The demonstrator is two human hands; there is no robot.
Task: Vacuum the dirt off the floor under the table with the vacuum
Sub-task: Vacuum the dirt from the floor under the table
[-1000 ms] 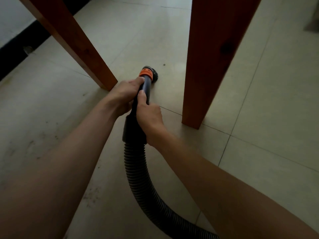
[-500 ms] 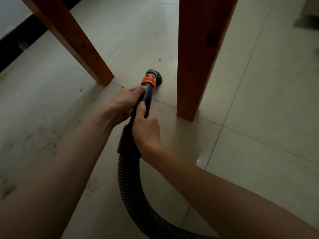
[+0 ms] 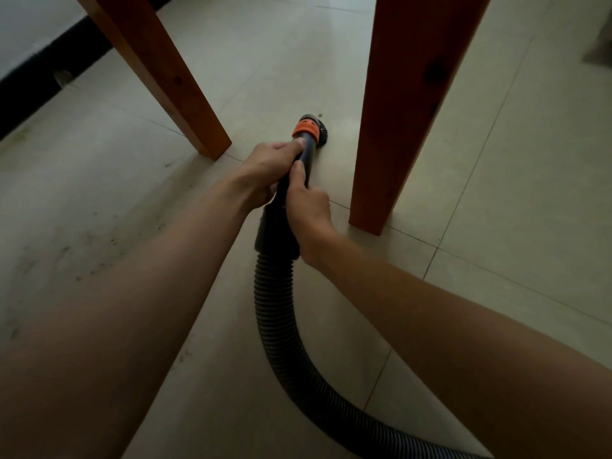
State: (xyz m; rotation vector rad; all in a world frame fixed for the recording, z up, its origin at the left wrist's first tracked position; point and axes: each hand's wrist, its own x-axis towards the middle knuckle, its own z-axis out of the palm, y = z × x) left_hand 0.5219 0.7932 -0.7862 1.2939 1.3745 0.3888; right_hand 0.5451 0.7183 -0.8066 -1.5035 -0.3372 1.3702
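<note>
Nearest us, the ribbed hose [image 3: 275, 326] curved up from the floor [image 3: 496, 193] to the vacuum wand [image 3: 306, 154]. We held the wand with both hands. Our right hand [image 3: 309, 210] kept a closed grip around its dark cuff, thumb laid along the tube, probably to steer. Our left hand [image 3: 268, 168] wrapped the tube further forward, fingertips just below the orange collar [image 3: 305, 130], which likely gave downward pressure. Beyond it, the brush head [image 3: 319, 127] rested on the floor between the two wooden table legs [image 3: 407, 111], beside a dark speck [image 3: 320, 113]. Scattered dirt [image 3: 99, 240] lay on the tiles to the left.
</note>
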